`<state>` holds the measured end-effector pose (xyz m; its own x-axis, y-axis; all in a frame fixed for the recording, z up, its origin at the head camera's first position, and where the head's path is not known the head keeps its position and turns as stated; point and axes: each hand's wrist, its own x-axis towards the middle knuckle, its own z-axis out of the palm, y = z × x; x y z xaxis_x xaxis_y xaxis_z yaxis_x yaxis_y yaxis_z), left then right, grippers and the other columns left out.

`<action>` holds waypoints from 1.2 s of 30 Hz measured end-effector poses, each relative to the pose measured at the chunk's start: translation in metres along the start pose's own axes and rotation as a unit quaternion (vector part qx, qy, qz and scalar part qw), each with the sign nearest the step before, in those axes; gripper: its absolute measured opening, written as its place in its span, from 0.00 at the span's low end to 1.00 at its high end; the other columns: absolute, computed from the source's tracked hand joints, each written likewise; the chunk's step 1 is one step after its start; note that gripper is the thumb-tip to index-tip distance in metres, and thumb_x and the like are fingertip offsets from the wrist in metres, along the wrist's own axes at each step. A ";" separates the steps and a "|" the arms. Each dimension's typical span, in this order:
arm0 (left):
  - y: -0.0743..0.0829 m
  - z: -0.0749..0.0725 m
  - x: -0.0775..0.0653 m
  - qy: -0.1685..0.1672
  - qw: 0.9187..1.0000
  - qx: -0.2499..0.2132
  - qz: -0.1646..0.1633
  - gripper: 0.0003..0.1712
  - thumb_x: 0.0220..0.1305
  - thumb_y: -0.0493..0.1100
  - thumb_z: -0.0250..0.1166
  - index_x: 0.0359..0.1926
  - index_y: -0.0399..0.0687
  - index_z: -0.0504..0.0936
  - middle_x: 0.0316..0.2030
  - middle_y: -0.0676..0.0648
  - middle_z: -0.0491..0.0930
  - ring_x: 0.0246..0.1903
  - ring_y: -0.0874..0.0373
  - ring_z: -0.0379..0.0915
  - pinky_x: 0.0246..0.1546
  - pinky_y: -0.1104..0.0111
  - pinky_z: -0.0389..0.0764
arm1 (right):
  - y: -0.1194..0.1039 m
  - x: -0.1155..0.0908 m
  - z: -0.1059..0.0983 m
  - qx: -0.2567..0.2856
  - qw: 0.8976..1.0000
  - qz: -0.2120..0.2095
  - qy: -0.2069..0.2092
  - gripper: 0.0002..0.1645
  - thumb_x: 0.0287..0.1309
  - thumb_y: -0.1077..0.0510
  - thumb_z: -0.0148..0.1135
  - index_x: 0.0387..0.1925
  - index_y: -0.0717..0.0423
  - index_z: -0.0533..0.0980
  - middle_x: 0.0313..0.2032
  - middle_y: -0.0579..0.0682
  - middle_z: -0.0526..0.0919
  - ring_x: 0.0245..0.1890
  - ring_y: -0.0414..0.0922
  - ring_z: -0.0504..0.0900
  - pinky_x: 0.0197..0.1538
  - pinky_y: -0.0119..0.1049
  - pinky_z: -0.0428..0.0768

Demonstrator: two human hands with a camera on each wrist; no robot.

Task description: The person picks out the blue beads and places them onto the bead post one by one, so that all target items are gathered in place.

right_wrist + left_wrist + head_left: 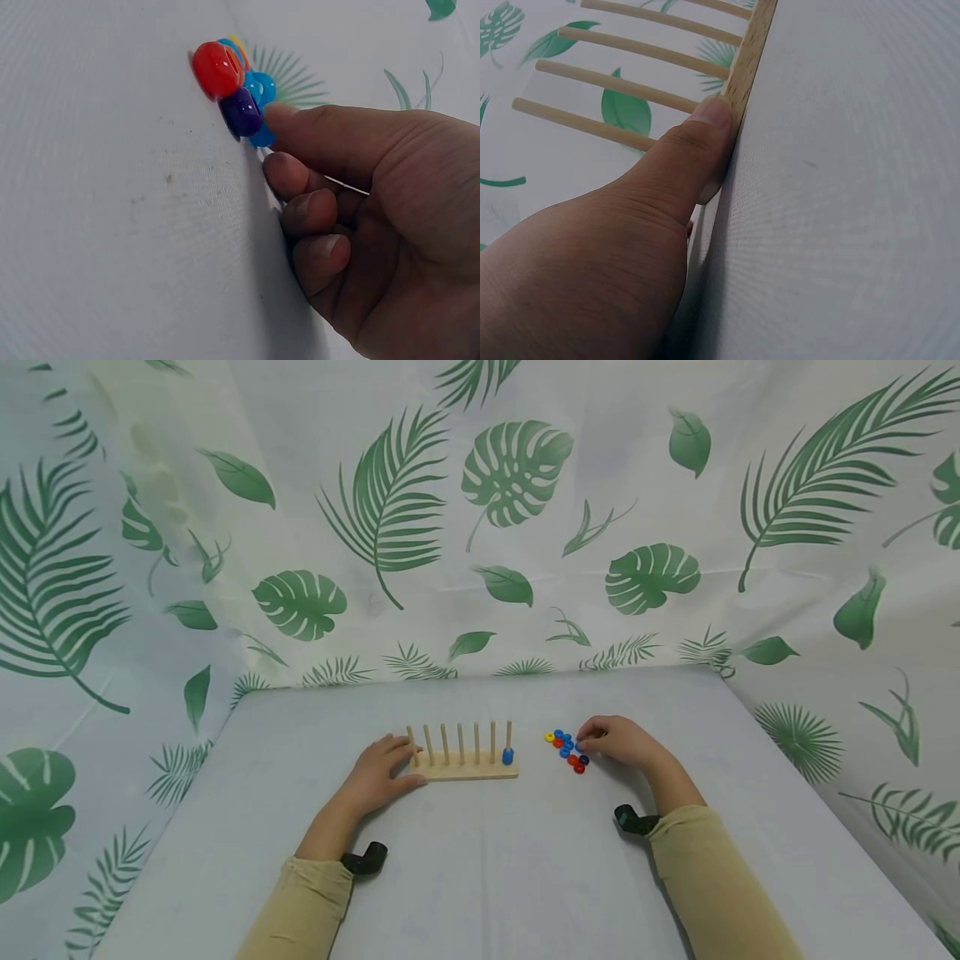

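A wooden peg board (465,772) with a row of upright pegs stands on the table. Blue beads (507,757) are stacked low on its rightmost peg. My left hand (375,777) grips the board's left end, thumb (697,139) along the front edge and the other fingers at the far side. To the right of the board lies a loose cluster of ring beads in red (217,69), dark purple (241,112), blue and yellow (550,737). At the cluster's right edge my right hand (618,743) pinches a blue bead (263,136) between thumb and index finger, its other fingers curled.
A white cloth (480,877) covers the table. Leaf-patterned curtains (525,527) stand behind it and at both sides. Black wrist cameras sit at the left cuff (366,858) and the right cuff (635,820).
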<state>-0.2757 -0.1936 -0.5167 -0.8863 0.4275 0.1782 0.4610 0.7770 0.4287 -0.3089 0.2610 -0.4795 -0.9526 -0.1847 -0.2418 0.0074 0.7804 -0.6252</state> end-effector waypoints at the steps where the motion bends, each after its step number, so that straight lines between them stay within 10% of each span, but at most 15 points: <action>1: 0.000 0.000 0.000 0.000 1.000 0.000 0.000 0.33 0.61 0.60 0.68 0.63 0.52 0.77 0.67 0.40 0.70 0.71 0.34 0.57 0.71 0.39 0.58 | 0.001 0.000 0.000 0.001 1.000 0.001 0.002 0.11 0.64 0.49 0.65 0.45 0.48 0.81 0.40 0.48 0.80 0.42 0.47 0.74 0.42 0.35 0.74; 36: 0.006 -0.004 -0.001 -0.004 1.000 -0.005 -0.005 0.33 0.61 0.59 0.68 0.63 0.49 0.77 0.67 0.39 0.70 0.71 0.33 0.55 0.72 0.40 0.58 | 0.007 0.001 0.000 -0.001 0.999 -0.031 0.006 0.11 0.63 0.51 0.65 0.45 0.48 0.82 0.35 0.50 0.77 0.37 0.46 0.73 0.37 0.35 0.73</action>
<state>-0.2724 -0.1917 -0.5109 -0.8901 0.4242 0.1669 0.4523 0.7762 0.4393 -0.3093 0.2662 -0.4843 -0.9548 -0.2256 -0.1934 -0.0523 0.7684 -0.6379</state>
